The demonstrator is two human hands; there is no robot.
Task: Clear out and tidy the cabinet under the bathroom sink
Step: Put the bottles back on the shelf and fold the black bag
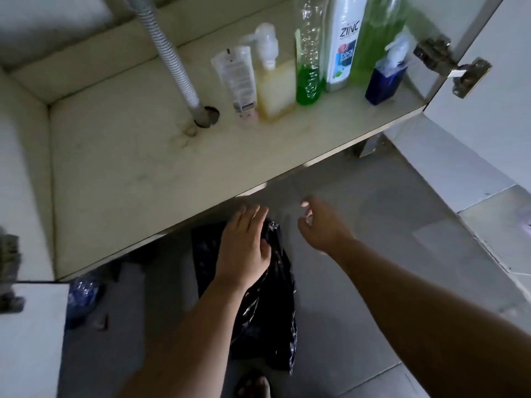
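Observation:
The open cabinet floor [138, 173] is pale and stained. Along its back right stand a white tube [237, 81], a yellowish pump bottle [274, 84], a clear bottle with green liquid [309, 58], a white ZINC shampoo bottle [343, 44], a tall green bottle [376, 33] and a small blue pump bottle [386, 79]. Below the cabinet's front edge, my left hand [244, 248] holds a black plastic bag [270, 305] by its top, thumb curled over it. My right hand [321, 225] hovers just right of the bag, fingers loosely spread, holding nothing.
A corrugated grey drain hose [169, 50] drops into a hole in the cabinet floor. The right door [494, 90] stands open on its hinge [457, 70]. A crumpled blue plastic bottle [83, 291] lies on the grey tiled floor at the left. A foot [255, 386] shows below the bag.

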